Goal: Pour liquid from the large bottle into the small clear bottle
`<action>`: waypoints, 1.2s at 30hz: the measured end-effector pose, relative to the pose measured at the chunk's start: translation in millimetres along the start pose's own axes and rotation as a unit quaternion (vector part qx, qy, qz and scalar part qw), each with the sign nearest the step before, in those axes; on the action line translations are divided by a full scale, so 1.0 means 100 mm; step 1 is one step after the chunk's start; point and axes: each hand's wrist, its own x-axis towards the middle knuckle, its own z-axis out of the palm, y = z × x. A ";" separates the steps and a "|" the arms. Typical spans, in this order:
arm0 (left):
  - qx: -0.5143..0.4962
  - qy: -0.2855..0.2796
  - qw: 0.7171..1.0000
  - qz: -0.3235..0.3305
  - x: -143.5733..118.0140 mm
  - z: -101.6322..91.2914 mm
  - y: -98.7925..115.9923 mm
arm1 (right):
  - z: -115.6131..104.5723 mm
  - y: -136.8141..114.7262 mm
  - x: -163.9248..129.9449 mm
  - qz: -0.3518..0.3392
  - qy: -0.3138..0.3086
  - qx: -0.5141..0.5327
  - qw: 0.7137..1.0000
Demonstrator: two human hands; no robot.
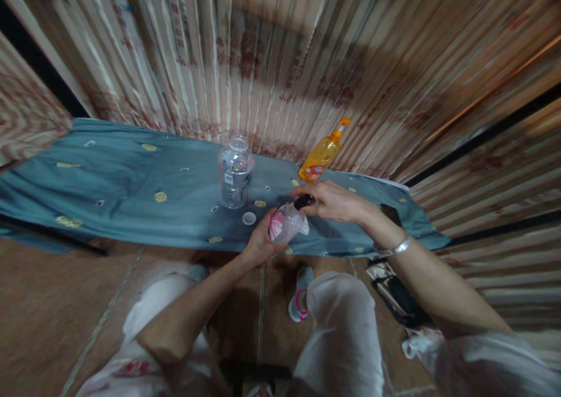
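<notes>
While the person is sitting at a low surface (131, 192) covered in a blue-grey patterned cloth, both hands are meeting just above its near edge, a little right of centre. The left hand (258, 242) is curling closed around the lower body of a small clear bottle (286, 224) with a pink label, gripping it from below and tilting it toward the right. The right hand (335, 201), wearing a silver bangle at the wrist, is closing its fingertips on the bottle's dark cap (304, 202), so the bottle is lying directly between the two hands. Just beyond the hands, a small white lid (249, 218) is lying flat on the cloth, and behind it a large clear plastic jar (235, 172) is standing upright. Farther back to the right, an orange bottle (323, 153) is leaning against a corrugated metal wall (280, 52).
</notes>
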 end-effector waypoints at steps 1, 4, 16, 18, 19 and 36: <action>0.000 0.000 1.000 -0.002 0.00 0.00 0.00 | 0.00 0.00 0.01 0.002 -0.010 -0.009 1.000; 0.001 0.001 1.000 -0.005 0.00 0.01 -0.02 | 0.00 -0.03 0.03 0.022 -0.022 -0.052 0.998; 0.013 0.008 1.000 -0.007 0.02 0.01 -0.05 | 0.00 0.02 0.07 0.037 -0.004 -0.041 0.998; 0.016 0.012 1.000 -0.008 0.02 0.01 -0.06 | 0.02 0.04 0.07 0.036 0.001 -0.035 0.999; 0.016 0.014 1.000 -0.009 0.02 0.01 -0.06 | 0.03 0.05 0.07 0.030 0.002 -0.021 0.999; 0.033 0.009 0.999 -0.025 0.04 0.03 -0.11 | 0.13 0.08 0.03 0.036 0.019 -0.022 0.999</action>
